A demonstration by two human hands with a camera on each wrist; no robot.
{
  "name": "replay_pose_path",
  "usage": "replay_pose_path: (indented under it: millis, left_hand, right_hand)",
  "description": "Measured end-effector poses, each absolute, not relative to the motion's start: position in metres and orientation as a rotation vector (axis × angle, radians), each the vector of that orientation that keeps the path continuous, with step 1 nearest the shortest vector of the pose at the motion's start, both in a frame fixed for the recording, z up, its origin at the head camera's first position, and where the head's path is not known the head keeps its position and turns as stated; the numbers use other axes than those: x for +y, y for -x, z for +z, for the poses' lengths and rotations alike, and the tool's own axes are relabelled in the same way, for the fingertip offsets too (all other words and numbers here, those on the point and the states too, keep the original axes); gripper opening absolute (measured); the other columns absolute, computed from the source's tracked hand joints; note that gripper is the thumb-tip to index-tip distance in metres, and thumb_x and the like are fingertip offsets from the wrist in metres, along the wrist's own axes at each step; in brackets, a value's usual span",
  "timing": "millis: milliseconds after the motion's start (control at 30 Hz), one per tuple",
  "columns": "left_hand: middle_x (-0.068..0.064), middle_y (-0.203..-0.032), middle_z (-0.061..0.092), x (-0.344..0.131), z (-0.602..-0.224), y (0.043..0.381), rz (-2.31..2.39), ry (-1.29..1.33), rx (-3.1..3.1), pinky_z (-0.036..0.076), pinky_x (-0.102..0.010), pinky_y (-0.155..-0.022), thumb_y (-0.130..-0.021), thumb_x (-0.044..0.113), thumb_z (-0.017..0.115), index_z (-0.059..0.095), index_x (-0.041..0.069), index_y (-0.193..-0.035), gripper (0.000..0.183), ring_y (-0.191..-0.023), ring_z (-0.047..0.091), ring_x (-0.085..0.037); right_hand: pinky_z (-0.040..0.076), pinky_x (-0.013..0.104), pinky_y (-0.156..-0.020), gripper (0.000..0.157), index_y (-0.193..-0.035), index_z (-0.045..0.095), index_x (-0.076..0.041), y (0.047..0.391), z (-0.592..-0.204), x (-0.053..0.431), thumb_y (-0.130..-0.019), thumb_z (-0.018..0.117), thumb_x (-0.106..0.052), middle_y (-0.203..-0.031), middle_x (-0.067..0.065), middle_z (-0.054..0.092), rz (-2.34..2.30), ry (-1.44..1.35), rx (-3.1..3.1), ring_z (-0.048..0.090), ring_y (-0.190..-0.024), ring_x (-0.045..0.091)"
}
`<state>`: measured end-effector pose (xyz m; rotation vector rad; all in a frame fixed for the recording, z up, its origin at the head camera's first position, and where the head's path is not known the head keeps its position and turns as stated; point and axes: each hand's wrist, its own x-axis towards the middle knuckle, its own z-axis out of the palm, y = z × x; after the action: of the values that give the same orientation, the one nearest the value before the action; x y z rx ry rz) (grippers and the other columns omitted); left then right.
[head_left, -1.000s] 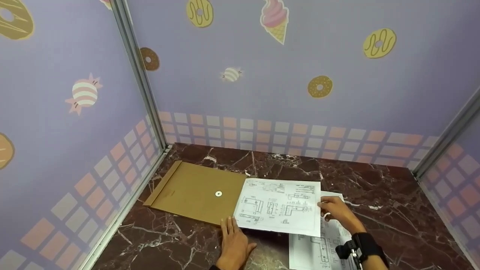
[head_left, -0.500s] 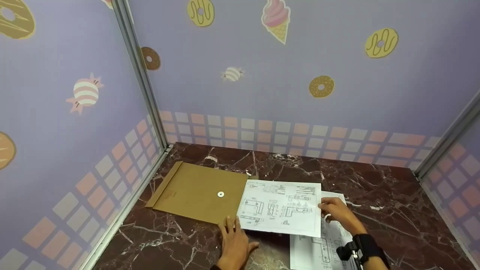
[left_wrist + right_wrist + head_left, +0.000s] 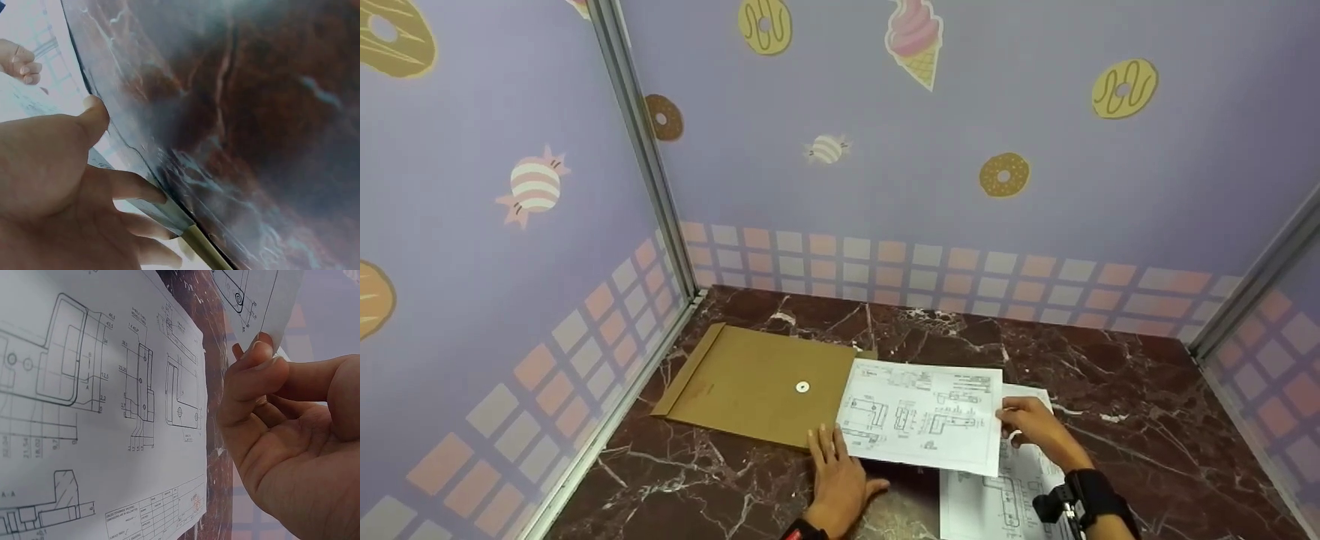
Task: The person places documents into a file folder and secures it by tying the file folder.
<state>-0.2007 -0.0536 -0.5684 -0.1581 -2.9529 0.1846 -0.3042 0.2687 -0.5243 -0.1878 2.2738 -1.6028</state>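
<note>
A brown document envelope (image 3: 757, 382) with a white round button lies on the marble surface, its flap to the left. From its right end extends a sheet of technical drawings (image 3: 922, 416). My right hand (image 3: 1039, 427) pinches that sheet's right edge between thumb and fingers; the right wrist view shows the held sheet's corner (image 3: 264, 304) raised. Beneath lies a second drawing sheet (image 3: 997, 502), partly covered by the first. My left hand (image 3: 840, 484) lies with fingers extended at the envelope's lower right corner, fingertips touching the edge where sheet and envelope meet. The sheet's left end is hidden.
Dark red marble tabletop (image 3: 697, 472) runs under everything. Purple walls with printed sweets enclose it at the back (image 3: 840, 202), left and right. A metal post (image 3: 641, 142) stands at the back left corner. My right wrist carries a black strap with a camera (image 3: 1080, 499).
My left hand has shifted slightly right and up along the envelope's edge. The sheet's right edge has dipped a little in my right hand, which otherwise stays in place.
</note>
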Motion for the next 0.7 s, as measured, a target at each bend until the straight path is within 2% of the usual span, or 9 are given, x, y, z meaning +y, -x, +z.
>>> replay_pose_path:
  millis: [167, 233, 400, 600, 700]
  left_hand:
    - [-0.021, -0.143, 0.053, -0.0530, -0.5684, 0.2012, 0.176, 0.133, -2.981, 0.026, -0.065, -0.113, -0.075, 0.081, 0.047, 0.076, 0.004, -0.109, 0.089, -0.139, 0.041, -0.045]
    - [-0.022, -0.144, 0.053, -0.0528, -0.5678, 0.2024, 0.174, 0.122, -2.980, 0.025, -0.066, -0.113, -0.075, 0.081, 0.047, 0.077, 0.005, -0.105, 0.088, -0.139, 0.040, -0.047]
    - [-0.023, -0.143, 0.053, -0.0507, -0.5671, 0.2056, 0.186, 0.090, -2.994, 0.024, -0.066, -0.114, -0.074, 0.082, 0.046, 0.078, 0.005, -0.105, 0.089, -0.139, 0.038, -0.050]
    - [-0.021, -0.139, 0.058, -0.0476, -0.5676, 0.2068, 0.261, 0.060, -2.981, 0.025, -0.064, -0.113, -0.073, 0.083, 0.046, 0.079, 0.007, -0.101, 0.088, -0.137, 0.043, -0.048]
    - [-0.021, -0.139, 0.057, -0.0475, -0.5691, 0.2060, 0.276, 0.053, -2.969, 0.026, -0.062, -0.114, -0.071, 0.083, 0.047, 0.079, 0.006, -0.097, 0.087, -0.136, 0.044, -0.046]
  right_hand:
    - [0.045, 0.027, -0.055, 0.024, -0.078, 0.040, -0.008, 0.3041, -0.5260, 0.2662, -0.101, 0.048, -0.010, -0.074, 0.005, 0.052, -1.595, 0.204, 2.270, 0.053, -0.068, 0.017]
    - [0.045, 0.028, -0.056, 0.024, -0.078, 0.040, -0.009, 0.3035, -0.5261, 0.2661, -0.102, 0.048, -0.010, -0.074, 0.005, 0.052, -1.590, 0.208, 2.278, 0.053, -0.068, 0.017]
    - [0.045, 0.029, -0.057, 0.021, -0.081, 0.045, -0.006, 0.3020, -0.5259, 0.2664, -0.101, 0.048, -0.010, -0.074, 0.005, 0.052, -1.582, 0.208, 2.287, 0.052, -0.068, 0.017]
    - [0.046, 0.028, -0.055, 0.015, -0.093, 0.057, 0.003, 0.3009, -0.5277, 0.2663, -0.100, 0.048, -0.008, -0.073, 0.004, 0.055, -1.591, 0.205, 2.300, 0.053, -0.067, 0.015]
    - [0.046, 0.027, -0.055, 0.015, -0.087, 0.053, 0.000, 0.3010, -0.5297, 0.2658, -0.100, 0.048, -0.007, -0.073, 0.004, 0.055, -1.599, 0.201, 2.296, 0.053, -0.066, 0.016]
